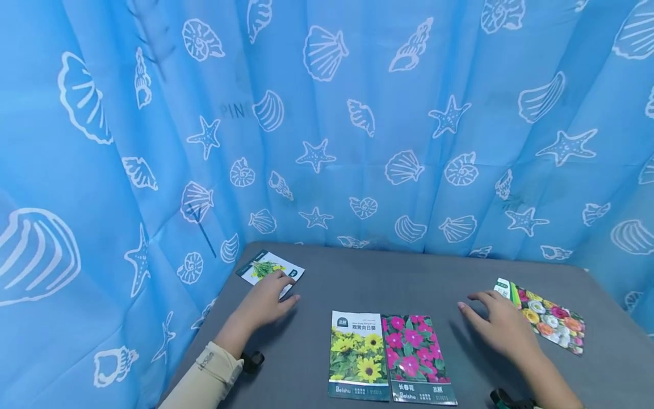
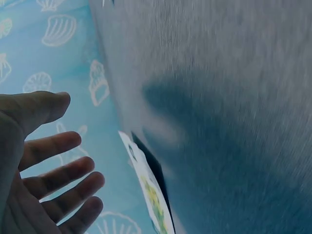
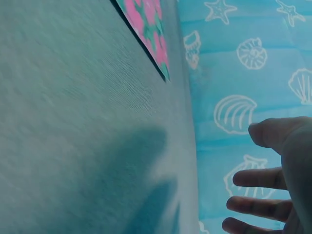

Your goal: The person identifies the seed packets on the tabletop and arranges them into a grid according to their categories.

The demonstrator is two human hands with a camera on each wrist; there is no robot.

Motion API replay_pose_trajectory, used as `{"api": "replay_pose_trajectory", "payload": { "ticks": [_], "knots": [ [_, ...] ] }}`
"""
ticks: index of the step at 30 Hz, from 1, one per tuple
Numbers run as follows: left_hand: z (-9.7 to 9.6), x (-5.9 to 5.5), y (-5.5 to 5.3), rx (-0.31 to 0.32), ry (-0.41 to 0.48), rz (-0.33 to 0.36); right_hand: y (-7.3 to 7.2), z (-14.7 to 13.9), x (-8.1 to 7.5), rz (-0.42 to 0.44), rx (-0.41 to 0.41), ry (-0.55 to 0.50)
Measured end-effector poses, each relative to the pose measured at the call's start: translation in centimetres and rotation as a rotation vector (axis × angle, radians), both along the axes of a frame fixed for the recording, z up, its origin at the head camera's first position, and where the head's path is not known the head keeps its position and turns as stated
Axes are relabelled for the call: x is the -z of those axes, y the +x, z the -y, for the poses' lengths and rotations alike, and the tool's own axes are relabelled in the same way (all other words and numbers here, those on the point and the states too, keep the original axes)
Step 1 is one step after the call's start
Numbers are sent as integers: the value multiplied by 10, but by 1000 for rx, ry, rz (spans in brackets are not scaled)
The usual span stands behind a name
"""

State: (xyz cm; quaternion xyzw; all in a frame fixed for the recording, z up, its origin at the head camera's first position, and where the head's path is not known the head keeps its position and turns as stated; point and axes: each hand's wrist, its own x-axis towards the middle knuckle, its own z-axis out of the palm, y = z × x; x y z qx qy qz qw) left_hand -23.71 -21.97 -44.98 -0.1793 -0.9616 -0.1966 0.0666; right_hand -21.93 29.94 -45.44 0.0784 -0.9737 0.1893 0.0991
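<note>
My left hand (image 1: 267,301) hovers by the near edge of a white seed packet with yellow flowers and green leaves (image 1: 263,268) at the far left of the table. In the left wrist view its fingers are spread and hold nothing, with that packet below them. On the right, my right hand (image 1: 501,324) is held over the table beside a seed packet of mixed-colour blooms (image 1: 554,318), fingers apart and gripping nothing. Between the hands lie a sunflower seed packet (image 1: 357,355) and a pink-flower seed packet (image 1: 416,355), side by side.
A grey cloth-like table top (image 1: 378,284) carries all the packets. Behind it and along both sides hangs a blue curtain (image 1: 337,142) printed with white shells and starfish. Dark bands (image 1: 252,361) sit at both wrists.
</note>
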Motion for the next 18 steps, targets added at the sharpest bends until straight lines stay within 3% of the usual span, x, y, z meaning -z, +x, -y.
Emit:
{"api": "replay_pose_trajectory", "payload": {
  "ticks": [4,9,18],
  "knots": [
    [8,3,-7,-16,0,-22,-5,-11,-1,17,43,-8],
    [18,5,-13,-17,2,-136,-10,-24,-2,51,65,-29],
    [29,-1,-27,0,-11,-230,-13,-46,-7,109,113,-68]
  ]
}}
